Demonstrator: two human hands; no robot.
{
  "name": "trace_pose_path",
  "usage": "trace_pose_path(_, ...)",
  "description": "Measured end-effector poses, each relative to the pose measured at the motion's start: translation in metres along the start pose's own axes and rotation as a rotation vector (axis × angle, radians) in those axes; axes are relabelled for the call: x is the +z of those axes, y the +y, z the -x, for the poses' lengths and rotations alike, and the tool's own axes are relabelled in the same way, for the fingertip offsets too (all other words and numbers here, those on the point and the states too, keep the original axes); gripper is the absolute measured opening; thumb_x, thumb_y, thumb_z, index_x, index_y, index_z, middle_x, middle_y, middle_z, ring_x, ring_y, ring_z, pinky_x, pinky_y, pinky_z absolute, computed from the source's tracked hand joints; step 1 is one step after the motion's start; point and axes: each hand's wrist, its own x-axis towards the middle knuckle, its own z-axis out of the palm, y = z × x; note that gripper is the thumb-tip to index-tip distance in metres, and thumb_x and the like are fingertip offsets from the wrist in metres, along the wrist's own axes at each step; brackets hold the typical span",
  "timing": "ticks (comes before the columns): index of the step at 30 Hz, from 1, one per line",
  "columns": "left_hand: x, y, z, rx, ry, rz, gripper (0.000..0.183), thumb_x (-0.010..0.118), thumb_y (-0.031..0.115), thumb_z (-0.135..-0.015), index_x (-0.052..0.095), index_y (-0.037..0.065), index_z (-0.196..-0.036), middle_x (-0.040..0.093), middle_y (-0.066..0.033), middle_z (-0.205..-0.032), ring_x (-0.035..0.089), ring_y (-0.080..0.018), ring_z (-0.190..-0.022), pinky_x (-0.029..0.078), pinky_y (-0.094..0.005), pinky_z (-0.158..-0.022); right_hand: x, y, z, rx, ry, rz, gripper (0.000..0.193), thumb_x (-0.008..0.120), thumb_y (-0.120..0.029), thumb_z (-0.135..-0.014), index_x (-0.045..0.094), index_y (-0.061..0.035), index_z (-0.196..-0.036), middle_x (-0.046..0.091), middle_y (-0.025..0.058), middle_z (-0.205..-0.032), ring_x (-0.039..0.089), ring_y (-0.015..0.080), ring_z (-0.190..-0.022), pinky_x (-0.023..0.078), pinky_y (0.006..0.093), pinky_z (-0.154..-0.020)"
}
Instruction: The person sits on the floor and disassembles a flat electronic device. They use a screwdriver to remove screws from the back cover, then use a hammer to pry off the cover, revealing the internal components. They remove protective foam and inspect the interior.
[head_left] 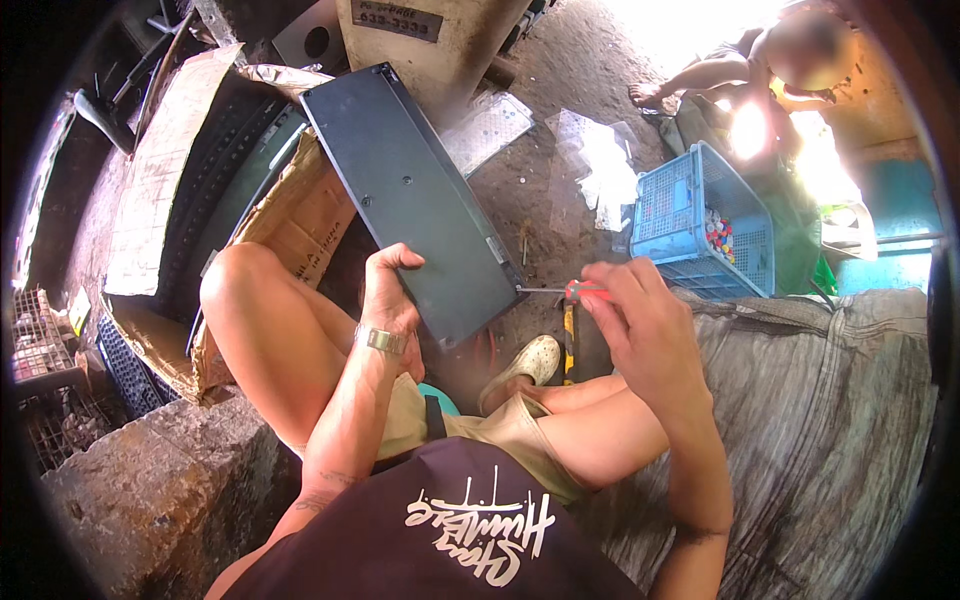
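A long dark keyboard (405, 190) slants across my knees with its screw-dotted back facing up. My left hand (388, 295) grips its lower left edge, the thumb lying on top and the other fingers mostly hidden underneath. In my right hand (645, 335) is a screwdriver (545, 290) with a red and green handle, pinched between thumb and fingers. Its thin shaft points left, and the tip meets the keyboard near the lower right corner. Whether the tip sits in a screw is too small to tell.
An open cardboard box (165, 180) holding several dark keyboards stands at left. A blue plastic crate (668, 215) with small colourful pieces is at right, near clear plastic sheets (600, 165). Another person (735, 75) sits at the far right. Grey woven sheeting (810, 400) lies beside me.
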Motion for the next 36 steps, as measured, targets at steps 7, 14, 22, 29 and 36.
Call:
trace_pose_path(7,-0.001,0.004,-0.007,0.015,-0.020,0.012,0.042,0.057,0.013,-0.066,0.064,-0.003,-0.104,0.065,-0.0178,-0.104,0.062,-0.0341,-0.095,0.052,-0.0476,-0.091,0.001,0.005,-0.020,-0.033,0.018,-0.196,0.034,0.069,-0.016,-0.090,0.054,-0.0079,-0.120,0.064,0.0127,-0.105,0.069,0.0329,-0.080,0.054,0.0453,-0.067)
trace_pose_path(14,0.000,0.003,-0.004,0.021,-0.005,0.012,0.043,0.057,0.011,-0.064,0.063,-0.004,-0.104,0.065,-0.0184,-0.104,0.063,-0.0351,-0.094,0.053,-0.0472,-0.089,-0.012,0.002,-0.021,0.118,-0.219,0.082,0.029,0.063,-0.022,-0.096,0.055,-0.0084,-0.121,0.072,0.0144,-0.098,0.071,0.0347,-0.080,0.053,0.0432,-0.068)
trace_pose_path(22,0.001,0.003,-0.005,0.006,-0.018,0.030,0.044,0.057,0.011,-0.063,0.064,-0.004,-0.104,0.065,-0.0179,-0.103,0.064,-0.0351,-0.093,0.054,-0.0477,-0.088,-0.009,0.005,-0.022,0.209,-0.178,0.040,0.032,0.060,-0.028,-0.097,0.055,-0.0111,-0.124,0.072,0.0162,-0.095,0.070,0.0378,-0.082,0.053,0.0471,-0.069)
trace_pose_path(29,0.001,0.004,-0.004,0.017,-0.010,0.005,0.046,0.058,0.013,-0.062,0.064,-0.003,-0.106,0.065,-0.0178,-0.103,0.063,-0.0347,-0.093,0.053,-0.0473,-0.089,-0.016,0.005,-0.024,0.070,-0.161,-0.017,0.038,0.066,-0.033,-0.094,0.056,-0.0121,-0.124,0.072,0.0154,-0.101,0.069,0.0372,-0.084,0.054,0.0460,-0.072)
trace_pose_path(36,-0.002,0.003,-0.007,0.037,0.013,-0.015,0.046,0.058,0.013,-0.063,0.063,-0.003,-0.105,0.065,-0.0172,-0.103,0.062,-0.0339,-0.094,0.052,-0.0465,-0.089,-0.018,0.004,-0.028,0.109,-0.225,0.115,0.038,0.072,-0.026,-0.090,0.063,-0.0111,-0.124,0.074,0.0125,-0.096,0.071,0.0289,-0.080,0.053,0.0381,-0.070)
